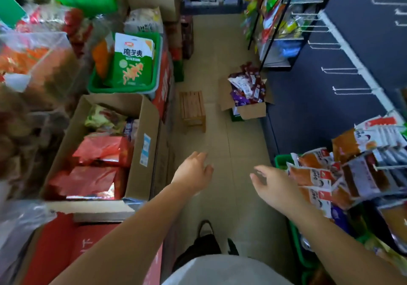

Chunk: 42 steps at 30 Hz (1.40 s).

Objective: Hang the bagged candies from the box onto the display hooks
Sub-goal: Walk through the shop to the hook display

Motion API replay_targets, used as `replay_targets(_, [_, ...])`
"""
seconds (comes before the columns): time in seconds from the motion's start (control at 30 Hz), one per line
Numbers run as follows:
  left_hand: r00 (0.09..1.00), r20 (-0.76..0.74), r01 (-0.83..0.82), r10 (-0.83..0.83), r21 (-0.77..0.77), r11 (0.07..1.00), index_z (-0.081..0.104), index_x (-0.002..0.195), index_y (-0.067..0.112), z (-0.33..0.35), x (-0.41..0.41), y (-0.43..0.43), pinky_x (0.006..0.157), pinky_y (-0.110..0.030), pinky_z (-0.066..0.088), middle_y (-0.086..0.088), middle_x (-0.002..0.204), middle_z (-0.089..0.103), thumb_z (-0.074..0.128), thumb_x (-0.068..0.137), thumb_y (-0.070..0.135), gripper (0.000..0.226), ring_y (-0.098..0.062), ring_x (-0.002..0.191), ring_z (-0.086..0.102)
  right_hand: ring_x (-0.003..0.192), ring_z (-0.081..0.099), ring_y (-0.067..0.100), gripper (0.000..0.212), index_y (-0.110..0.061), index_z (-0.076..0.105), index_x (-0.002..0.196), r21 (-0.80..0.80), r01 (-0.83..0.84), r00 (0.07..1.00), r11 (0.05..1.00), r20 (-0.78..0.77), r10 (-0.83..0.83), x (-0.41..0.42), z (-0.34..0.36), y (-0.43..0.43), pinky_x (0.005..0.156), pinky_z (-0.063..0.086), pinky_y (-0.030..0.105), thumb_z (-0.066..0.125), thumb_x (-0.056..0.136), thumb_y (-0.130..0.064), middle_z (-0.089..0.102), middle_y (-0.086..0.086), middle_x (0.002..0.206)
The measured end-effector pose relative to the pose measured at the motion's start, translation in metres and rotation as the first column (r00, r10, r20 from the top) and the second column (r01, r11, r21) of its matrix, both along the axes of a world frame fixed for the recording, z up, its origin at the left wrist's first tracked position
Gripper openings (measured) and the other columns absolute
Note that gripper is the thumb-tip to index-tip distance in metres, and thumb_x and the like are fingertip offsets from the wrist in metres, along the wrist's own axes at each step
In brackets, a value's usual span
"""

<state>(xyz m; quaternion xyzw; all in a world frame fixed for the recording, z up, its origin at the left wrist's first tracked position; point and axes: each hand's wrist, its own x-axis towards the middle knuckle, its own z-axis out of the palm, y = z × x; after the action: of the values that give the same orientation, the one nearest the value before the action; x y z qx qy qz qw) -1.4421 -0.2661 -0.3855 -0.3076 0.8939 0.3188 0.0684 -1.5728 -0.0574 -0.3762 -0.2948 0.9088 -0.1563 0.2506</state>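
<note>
Both hands empty over bare aisle floor (222,130): left hand (193,171) and right hand (272,185) w/ fingers spread. Candy box (253,110) on floor ahead, at foot of dark panel; flaps open, bags (246,86) heaped inside. Hooks (339,70) above bare.

Left hand (193,172): bare forearm stretched forward from near left, palm down, fingers loosely spread, empty. Right hand (272,186): reached forward from near right, fingers apart and slightly curled, empty.

Blur smears the bags (33,64) at left; the hanging packets (374,174) are cut off rightward.
</note>
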Motion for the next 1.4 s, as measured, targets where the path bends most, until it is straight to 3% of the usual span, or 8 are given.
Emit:
replay_targets(0.27, [0.993, 0.101, 0.060, -0.060, -0.002, 0.998, 0.044, 0.145, 0.013, -0.001, -0.147, -0.077, 0.100, -0.036, 0.046, -0.006, 0.140, 0.049, 0.049, 0.102, 0.041, 0.052, -0.027, 0.126, 0.053, 0.139, 0.050, 0.021, 0.058, -0.018, 0.050, 0.149, 0.025, 0.018, 0.999, 1.000, 0.031, -0.018, -0.152, -0.002, -0.076, 0.112, 0.043, 0.037, 0.053, 0.101, -0.049, 0.054, 0.002, 0.151])
replay_targets(0.53, [0.990, 0.137, -0.028, 0.025, 0.017, 0.999, 0.033, 0.156, 0.018, -0.015, -0.298, -0.152, 0.116, -0.039, 0.039, -0.004, 0.157, 0.040, 0.049, 0.102, 0.045, 0.063, -0.025, 0.143, 0.041, 0.135, 0.054, 0.021, 0.053, -0.017, 0.054, 0.146, -0.005, 0.021, 0.997, 1.000, 0.076, -0.020, -0.319, -0.022, -0.140, 0.105, 0.048, 0.037, 0.054, 0.101, -0.046, 0.056, 0.001, 0.149])
replay_targets(0.83, [0.973, 0.123, -0.203, 0.195, 0.056, 0.978, 0.038, 0.153, 0.014, -0.008, -0.406, -0.260, 0.109, -0.038, 0.045, -0.005, 0.150, 0.048, 0.050, 0.102, 0.043, 0.060, -0.025, 0.135, 0.049, 0.132, 0.056, 0.018, 0.050, -0.020, 0.057, 0.144, -0.040, -0.064, 0.992, 0.997, 0.104, 0.068, -0.462, -0.018, -0.247, 0.104, 0.051, 0.038, 0.054, 0.101, -0.046, 0.059, -0.002, 0.146])
replay_targets(1.1, [0.977, 0.122, -0.182, 0.174, 0.053, 0.982, 0.048, 0.140, 0.009, -0.027, -0.538, -0.376, 0.104, -0.042, 0.049, -0.011, 0.139, 0.055, 0.050, 0.102, 0.040, 0.049, -0.030, 0.127, 0.054, 0.129, 0.057, 0.014, 0.049, -0.020, 0.058, 0.143, -0.021, -0.029, 0.990, 0.999, 0.134, 0.031, -0.578, -0.032, -0.347, 0.101, 0.053, 0.036, 0.053, 0.102, -0.047, 0.060, -0.004, 0.143])
replay_targets(1.27, [0.986, 0.130, -0.112, 0.103, 0.061, 0.992, 0.040, 0.152, 0.016, -0.032, -0.628, -0.417, 0.112, -0.041, 0.044, -0.007, 0.151, 0.048, 0.050, 0.101, 0.046, 0.060, -0.025, 0.136, 0.049, 0.111, 0.065, 0.011, 0.042, -0.021, 0.064, 0.135, -0.050, 0.050, 0.991, 0.997, 0.123, -0.044, -0.649, -0.028, -0.384, 0.087, 0.059, 0.037, 0.053, 0.102, -0.044, 0.069, -0.008, 0.125])
replay_targets(1.4, [0.985, 0.149, -0.101, 0.089, 0.074, 0.992, 0.039, 0.152, 0.021, -0.039, -0.689, -0.432, 0.111, -0.042, 0.046, -0.004, 0.152, 0.048, 0.050, 0.099, 0.050, 0.061, -0.024, 0.136, 0.050, 0.101, 0.070, 0.026, 0.033, -0.013, 0.070, 0.115, -0.036, 0.119, 0.979, 0.992, 0.171, -0.111, -0.698, -0.035, -0.398, 0.085, 0.058, 0.052, 0.053, 0.102, -0.038, 0.074, 0.008, 0.111])
